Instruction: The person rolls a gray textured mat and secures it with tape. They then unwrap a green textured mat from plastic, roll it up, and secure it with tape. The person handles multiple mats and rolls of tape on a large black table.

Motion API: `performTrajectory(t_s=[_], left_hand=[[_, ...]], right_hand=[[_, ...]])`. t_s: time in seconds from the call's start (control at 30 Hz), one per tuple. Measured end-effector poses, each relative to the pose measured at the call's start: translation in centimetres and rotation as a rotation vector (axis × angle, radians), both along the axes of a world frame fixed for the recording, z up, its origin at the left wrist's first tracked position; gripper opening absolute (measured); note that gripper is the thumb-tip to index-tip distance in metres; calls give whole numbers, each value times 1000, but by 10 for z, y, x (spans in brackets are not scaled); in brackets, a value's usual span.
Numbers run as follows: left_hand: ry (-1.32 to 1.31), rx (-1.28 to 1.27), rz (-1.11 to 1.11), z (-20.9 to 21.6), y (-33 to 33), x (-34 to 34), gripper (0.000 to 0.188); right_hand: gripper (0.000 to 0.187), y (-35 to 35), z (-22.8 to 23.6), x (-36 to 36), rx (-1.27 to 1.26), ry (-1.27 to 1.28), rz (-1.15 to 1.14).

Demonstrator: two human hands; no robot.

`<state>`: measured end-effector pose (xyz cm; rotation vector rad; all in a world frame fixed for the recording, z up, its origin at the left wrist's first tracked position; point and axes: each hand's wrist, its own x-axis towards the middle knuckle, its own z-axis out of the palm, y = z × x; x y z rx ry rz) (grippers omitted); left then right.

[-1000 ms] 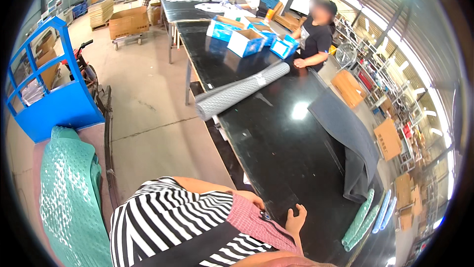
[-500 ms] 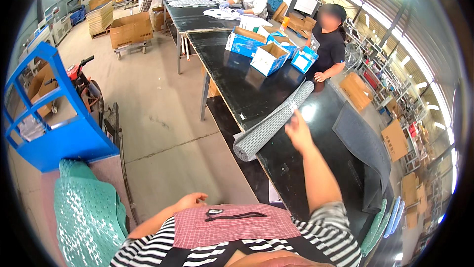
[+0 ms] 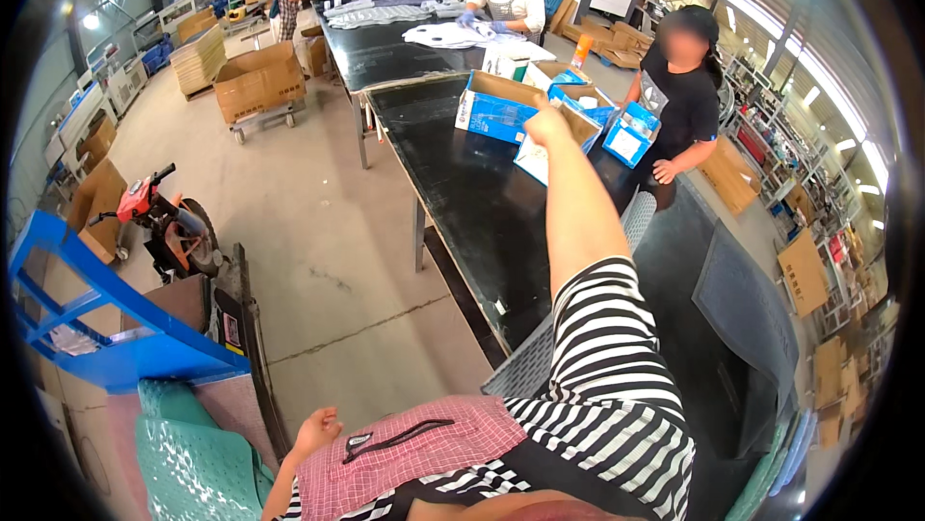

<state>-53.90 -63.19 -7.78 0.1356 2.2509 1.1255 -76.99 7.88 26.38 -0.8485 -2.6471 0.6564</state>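
My right hand (image 3: 546, 124) reaches far out over the black table (image 3: 462, 203), up against a group of open blue-and-white boxes (image 3: 496, 106). The hand is seen from behind, so its grip is unclear. A grey mesh roll (image 3: 520, 372) lies across the table beneath my striped sleeve. My left hand (image 3: 318, 427) hangs low at my side with fingers loosely apart and nothing in it, next to a pink checked cloth (image 3: 414, 449) on my front and a stack of teal mats (image 3: 193, 454).
A person in black (image 3: 684, 106) stands across the table by the boxes; two more people work at the far tables. A blue frame cart (image 3: 96, 328) and a small red vehicle (image 3: 159, 217) stand left. A trolley of cardboard boxes (image 3: 255, 82) sits on the concrete floor.
My right arm has stretched from my lap out over the mesh roll to the blue boxes. My view has swung left and forward, and my left hand has dropped lower.
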Motion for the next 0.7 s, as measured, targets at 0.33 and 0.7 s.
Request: performTrajectory(t_s=[0.33,0.7], left_hand=[[-142,-77,-522,-10,41,-227,56],[297,-148,-706,70,116,-525,55]], right_hand=[[72,-178,-197,-7,-121,-187,453],[51,-204,-216,21,-444,59,-126]])
